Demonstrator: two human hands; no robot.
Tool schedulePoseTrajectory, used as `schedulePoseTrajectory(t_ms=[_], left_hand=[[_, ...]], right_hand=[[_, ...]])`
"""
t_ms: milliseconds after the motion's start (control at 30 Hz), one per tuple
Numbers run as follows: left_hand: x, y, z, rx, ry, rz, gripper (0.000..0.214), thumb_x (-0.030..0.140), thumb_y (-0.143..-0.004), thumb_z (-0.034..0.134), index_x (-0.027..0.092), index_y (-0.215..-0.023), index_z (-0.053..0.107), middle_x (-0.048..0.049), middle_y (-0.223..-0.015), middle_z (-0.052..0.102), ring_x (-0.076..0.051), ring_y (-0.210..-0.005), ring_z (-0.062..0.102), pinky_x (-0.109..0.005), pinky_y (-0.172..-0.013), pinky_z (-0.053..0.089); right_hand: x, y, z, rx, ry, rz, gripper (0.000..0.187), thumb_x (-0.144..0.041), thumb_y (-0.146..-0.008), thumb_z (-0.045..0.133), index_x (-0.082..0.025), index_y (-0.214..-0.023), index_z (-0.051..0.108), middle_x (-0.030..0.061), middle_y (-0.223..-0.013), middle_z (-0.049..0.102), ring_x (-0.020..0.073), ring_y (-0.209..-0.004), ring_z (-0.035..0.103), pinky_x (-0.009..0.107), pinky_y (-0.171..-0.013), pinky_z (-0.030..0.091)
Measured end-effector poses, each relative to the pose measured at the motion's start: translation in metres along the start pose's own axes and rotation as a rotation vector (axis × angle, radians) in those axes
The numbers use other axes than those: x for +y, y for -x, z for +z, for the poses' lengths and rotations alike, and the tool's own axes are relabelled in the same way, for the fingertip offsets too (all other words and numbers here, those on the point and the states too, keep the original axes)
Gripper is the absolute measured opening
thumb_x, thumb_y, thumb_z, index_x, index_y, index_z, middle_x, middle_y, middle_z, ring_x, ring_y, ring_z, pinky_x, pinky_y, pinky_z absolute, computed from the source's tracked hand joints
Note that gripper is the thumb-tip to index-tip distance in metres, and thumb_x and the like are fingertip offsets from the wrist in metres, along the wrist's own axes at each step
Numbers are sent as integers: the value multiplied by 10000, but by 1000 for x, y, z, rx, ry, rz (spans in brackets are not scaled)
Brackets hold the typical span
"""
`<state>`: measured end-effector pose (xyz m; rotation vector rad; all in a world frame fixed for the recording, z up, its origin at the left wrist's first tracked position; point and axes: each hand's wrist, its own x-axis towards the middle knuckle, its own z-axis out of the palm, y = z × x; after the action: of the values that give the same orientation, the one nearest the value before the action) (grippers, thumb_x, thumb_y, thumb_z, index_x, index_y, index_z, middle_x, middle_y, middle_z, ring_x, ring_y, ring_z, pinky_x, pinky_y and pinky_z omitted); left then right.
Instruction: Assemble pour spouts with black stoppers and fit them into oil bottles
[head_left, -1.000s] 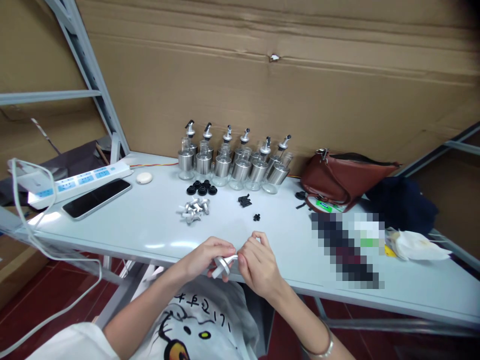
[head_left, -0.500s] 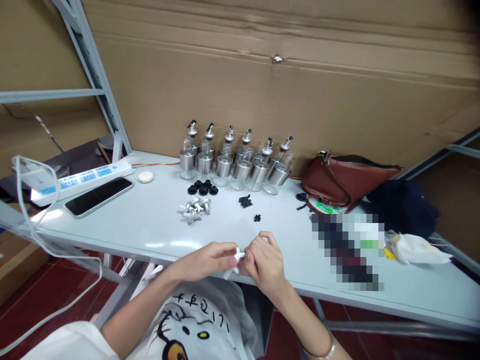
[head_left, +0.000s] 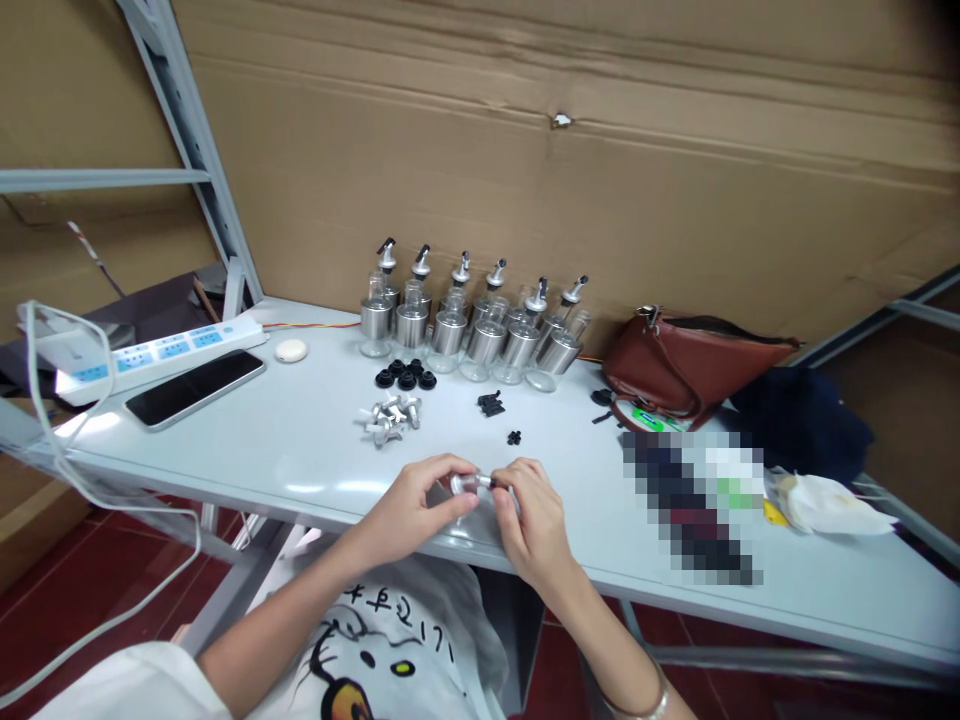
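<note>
Over the table's front edge, my left hand (head_left: 420, 502) grips a silver pourer spout (head_left: 466, 484) between thumb and fingers. My right hand (head_left: 534, 515) is closed at the spout's narrow end, where a small dark piece (head_left: 493, 482) shows at the fingertips; its exact shape is hidden. Beyond the hands lie a pile of silver pourer spouts (head_left: 390, 418), a group of black stoppers (head_left: 406, 374), several black levers (head_left: 491, 403) and a few tiny black parts (head_left: 514, 438).
Glass bottles with steel sleeves (head_left: 484, 342) stand at the back, some topped with pourers. On the left are a power strip (head_left: 161, 352), a phone (head_left: 196, 389) and a round white case (head_left: 291, 350). A brown bag (head_left: 675, 365) and dark cloth (head_left: 802, 420) sit on the right.
Both hands have moved slightly up and away from my body. The spout has turned, so its broad end now shows in my left hand and its narrow end points right.
</note>
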<state>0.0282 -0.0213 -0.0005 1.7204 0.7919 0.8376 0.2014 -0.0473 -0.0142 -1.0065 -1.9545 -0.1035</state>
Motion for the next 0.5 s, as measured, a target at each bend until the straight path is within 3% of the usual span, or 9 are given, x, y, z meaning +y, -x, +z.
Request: schedulePoseTrajectory(t_ms=[67,200,367,500], left_hand=[[-4,0,0,38,5,-61,255,406,-861,524,174,-963,550,5,-812,571,-130,-757,514,-238,-683,376],[-11,-3,2,40,115,-96,314,484,-857,506,180,-896,436,28,-739,525,-113,-690,503,-227,-647,369],[-12,-3,2,-22,141,-96,357,480,-794,605,183,-841,413,36,-719,530,-113,-691,514,-222,-652,382],[-8,-2,-6,24,44,-56,325,475,-907,405,168,-839,489,-4,-776,572,-136,-760,544,-254,-734,407]], right_hand=[[0,-2,0,-65,-25,49,113,-233,-920,400,-179,-888,494,22,-721,563,151,-661,510,310,-685,385],[-2,-3,3,-88,63,15,232,-401,-856,550,-184,-915,494,31,-759,608,167,-680,535,335,-717,380],[-2,0,6,-100,157,-65,168,-222,-870,535,-167,-1023,496,61,-849,644,177,-751,559,341,-749,380],[0,1,5,-106,36,-19,214,-116,-853,468,-181,-1056,491,47,-824,635,166,-707,557,320,-697,417]])
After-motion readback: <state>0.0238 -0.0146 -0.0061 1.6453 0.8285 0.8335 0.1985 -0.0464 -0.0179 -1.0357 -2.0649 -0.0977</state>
